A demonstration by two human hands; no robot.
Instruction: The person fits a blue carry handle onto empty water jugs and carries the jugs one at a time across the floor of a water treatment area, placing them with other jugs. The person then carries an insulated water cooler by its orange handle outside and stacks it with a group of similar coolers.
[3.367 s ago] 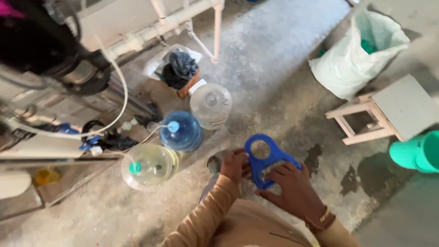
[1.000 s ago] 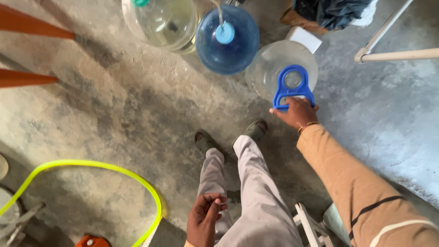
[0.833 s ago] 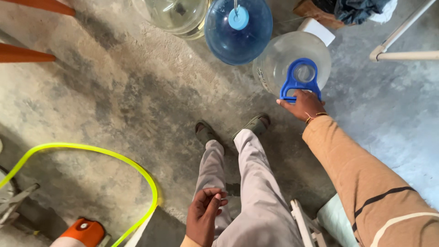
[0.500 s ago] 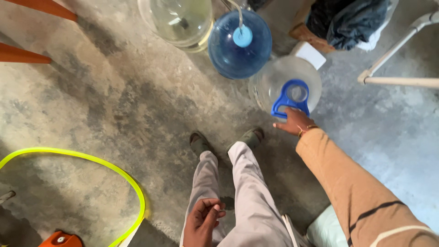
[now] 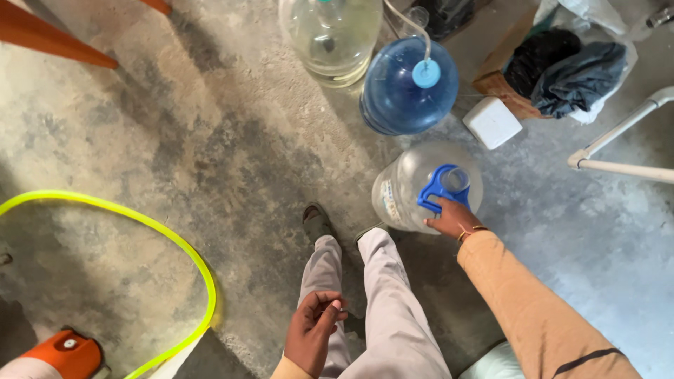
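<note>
Concrete floor (image 5: pixel 175 140) carries three water jugs: one clear jug (image 5: pixel 421 186) by the person's feet, one blue jug (image 5: pixel 400 91), one pale jug (image 5: pixel 330 31). Clear jug likely light, rigid, slippery; grip at its blue carry handle (image 5: pixel 439 191). Right hand (image 5: pixel 453 216) fingers closed on handle. Left hand (image 5: pixel 316 337) loosely curled, holding nothing.

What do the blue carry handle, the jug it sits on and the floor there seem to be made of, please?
Blue handle, gripped by the right hand: likely moulded plastic, opaque with an even colour. Clear jug: probably glossy see-through plastic. Floor: apparently bare concrete, matt, mottled grey and stained.
</note>
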